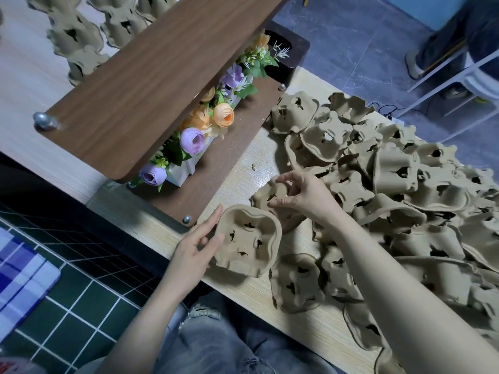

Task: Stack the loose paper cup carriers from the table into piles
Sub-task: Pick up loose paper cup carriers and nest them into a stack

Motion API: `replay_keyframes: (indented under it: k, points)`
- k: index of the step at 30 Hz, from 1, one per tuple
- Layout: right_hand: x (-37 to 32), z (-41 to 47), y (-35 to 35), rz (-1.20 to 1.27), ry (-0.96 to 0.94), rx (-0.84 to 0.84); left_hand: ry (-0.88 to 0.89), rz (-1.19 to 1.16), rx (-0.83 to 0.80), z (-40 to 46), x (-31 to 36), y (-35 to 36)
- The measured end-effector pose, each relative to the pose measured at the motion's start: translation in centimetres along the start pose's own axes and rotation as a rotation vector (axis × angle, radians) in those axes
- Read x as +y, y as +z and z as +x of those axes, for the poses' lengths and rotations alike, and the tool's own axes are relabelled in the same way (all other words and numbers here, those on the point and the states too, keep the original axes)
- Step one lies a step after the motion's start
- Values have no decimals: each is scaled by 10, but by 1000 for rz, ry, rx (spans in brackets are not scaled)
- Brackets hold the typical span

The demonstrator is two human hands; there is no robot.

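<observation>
While my left hand steadies one carrier by its near edge, cups facing up, thumb and fingers curled round the rim, my right hand is out over the next carrier, thumb and fingertips pinching its upturned edge. That one lies upside down right at the fringe of the loose heap, which sprawls across the right side of the table, carriers tipped every which way and overlapping. The trick now, I reckon, is to lift this one clear without dragging its neighbours along, flip it so the four cup wells face the same way as the one in my left hand, then line up the scalloped corners before pressing down, because these things only nest when the wells match. A light grip is best; the pulp looks soft and the rim would crumple under a hard squeeze. Finished piles stand on the far side of the wooden shelf, beyond the artificial flowers, so that looks like where this stack goes once it's tall enough.
</observation>
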State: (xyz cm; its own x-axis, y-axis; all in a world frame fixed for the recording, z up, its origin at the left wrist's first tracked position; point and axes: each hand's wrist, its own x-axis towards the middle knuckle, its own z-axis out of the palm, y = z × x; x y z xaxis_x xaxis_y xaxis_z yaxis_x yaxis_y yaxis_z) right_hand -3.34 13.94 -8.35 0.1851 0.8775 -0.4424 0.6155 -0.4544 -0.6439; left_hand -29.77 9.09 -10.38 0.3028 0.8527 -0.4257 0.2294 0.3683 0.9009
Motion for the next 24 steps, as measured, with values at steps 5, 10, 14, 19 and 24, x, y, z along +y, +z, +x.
replay_keyframes:
  k: [5,10,14,19,24]
  points:
    - [-1,-10,-4,-13,-20,-32,4,26,-1,1,-3,2]
    - [-2,-24,-4,2,-76,-6,32,28,11,0,-4,3]
    - [2,-31,-6,40,-64,-22,18,18,-6,2,-7,4]
    - [3,-34,-14,24,-44,-47,29,27,-15,3,-9,4]
    - [-3,-40,-16,18,-40,77,25,32,-9,2,-10,5]
